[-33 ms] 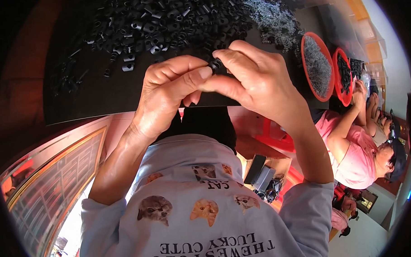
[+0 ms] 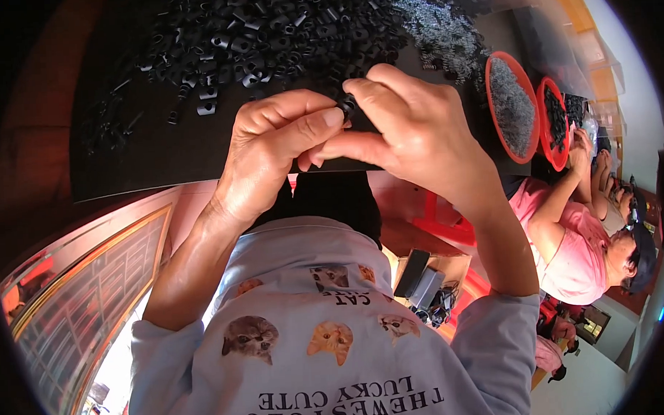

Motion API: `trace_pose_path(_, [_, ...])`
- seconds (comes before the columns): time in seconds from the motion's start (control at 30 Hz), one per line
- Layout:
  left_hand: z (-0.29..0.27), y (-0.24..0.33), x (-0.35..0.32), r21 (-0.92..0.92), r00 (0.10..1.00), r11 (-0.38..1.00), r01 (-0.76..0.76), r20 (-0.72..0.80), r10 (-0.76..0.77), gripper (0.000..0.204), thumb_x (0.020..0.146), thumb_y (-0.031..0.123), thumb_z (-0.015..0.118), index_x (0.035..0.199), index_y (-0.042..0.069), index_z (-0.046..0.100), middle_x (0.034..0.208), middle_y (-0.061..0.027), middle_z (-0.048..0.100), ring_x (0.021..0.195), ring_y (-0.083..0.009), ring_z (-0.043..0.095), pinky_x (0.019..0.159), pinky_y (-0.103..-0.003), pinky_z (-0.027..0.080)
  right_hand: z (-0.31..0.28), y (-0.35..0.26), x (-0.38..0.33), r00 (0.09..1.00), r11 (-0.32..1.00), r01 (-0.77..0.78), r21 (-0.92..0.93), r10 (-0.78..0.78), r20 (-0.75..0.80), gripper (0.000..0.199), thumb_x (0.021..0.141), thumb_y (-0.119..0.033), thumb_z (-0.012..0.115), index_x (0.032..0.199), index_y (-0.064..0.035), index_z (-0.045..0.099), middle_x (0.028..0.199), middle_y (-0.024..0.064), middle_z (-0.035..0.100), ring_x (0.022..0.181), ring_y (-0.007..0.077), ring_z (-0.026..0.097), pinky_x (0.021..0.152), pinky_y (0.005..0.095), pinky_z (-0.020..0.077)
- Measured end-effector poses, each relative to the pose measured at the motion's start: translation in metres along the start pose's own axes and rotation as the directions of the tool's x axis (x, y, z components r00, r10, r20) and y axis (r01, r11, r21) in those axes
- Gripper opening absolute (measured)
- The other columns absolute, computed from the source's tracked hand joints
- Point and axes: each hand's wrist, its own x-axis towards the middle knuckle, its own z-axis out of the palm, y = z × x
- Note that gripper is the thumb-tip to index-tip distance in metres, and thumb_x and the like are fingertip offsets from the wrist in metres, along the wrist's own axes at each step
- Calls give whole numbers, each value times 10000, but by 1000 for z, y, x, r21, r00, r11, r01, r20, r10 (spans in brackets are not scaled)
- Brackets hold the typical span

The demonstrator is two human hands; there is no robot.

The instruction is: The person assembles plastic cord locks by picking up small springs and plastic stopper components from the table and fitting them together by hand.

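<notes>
My left hand (image 2: 275, 136) is closed in a pinch, thumb against forefinger, on a small black plastic part (image 2: 348, 104) over the near side of the black table (image 2: 162, 158). Most of that part is hidden by the fingers. My right hand (image 2: 417, 120) is open around it: the bent forefinger reaches the part's far side, and the thumb is spread apart below, near the left fingertips. Just beyond both hands lies a big heap of loose black plastic parts (image 2: 268, 45), some tube-like with a round hole.
Small metal springs (image 2: 443, 35) lie in a pile at the far right. A red basket (image 2: 537, 127) of springs and a red basket (image 2: 564, 159) of black parts stand at right. Beside them sits a co-worker in pink (image 2: 579, 265). More black pieces (image 2: 106, 124) lie at left.
My right thumb has moved down and left, away from the small black part. My left hand keeps its pinch in the same place.
</notes>
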Motion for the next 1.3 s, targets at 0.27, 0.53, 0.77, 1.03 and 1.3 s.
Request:
trace_pose_path(0.27, [-1, 0, 0, -82, 999, 997, 16, 51, -12, 228, 979, 177, 556, 964, -5, 691, 735, -39, 646, 632, -90, 585, 555, -222, 453, 2, 3, 1, 997, 997, 45, -64, -49, -54, 376, 663, -344, 826, 776, -57, 611, 705, 15, 503, 526, 151, 580, 422, 273, 448])
trace_pose_path(0.53, [-5, -3, 0, 1, 999, 1000, -30, 31, 30, 267, 1016, 201, 507, 908, 8, 658, 745, -19, 631, 582, -54, 507, 524, -204, 403, -11, 3, 1, 989, 996, 69, -64, -76, -124, 313, 680, -287, 817, 727, -93, 577, 671, 1, 475, 507, 148, 543, 428, 269, 428])
trace_pose_path(0.77, [-1, -7, -3, 120, 995, 988, -98, 40, 94, 268, 1022, 201, 513, 886, 13, 647, 724, -12, 616, 569, -33, 468, 504, -192, 371, -8, 12, -6, 993, 995, 59, -82, -67, -95, 432, 624, -320, 855, 856, -37, 623, 717, 39, 518, 542, 176, 574, 452, 292, 460])
trace_pose_path(1.03, [2, -6, -2, 130, 997, 989, -72, 35, 68, 276, 1021, 218, 524, 885, 16, 656, 733, -12, 619, 552, -40, 462, 494, -187, 362, -77, 86, 23, 711, 920, -303, 249, 392, -584, 256, 812, -216, 787, 886, -12, 650, 651, 35, 555, 530, 119, 484, 511, 277, 416])
trace_pose_path(1.3, [6, -6, -2, 201, 997, 977, -76, 22, 73, 262, 1020, 214, 526, 907, 20, 661, 743, -15, 626, 554, -43, 467, 504, -192, 374, -134, 174, 74, 675, 668, -735, -119, 702, -226, 529, 923, -180, 592, 1379, 34, 431, 1321, 265, 540, 1280, 360, 495, 1082, 392, 381])
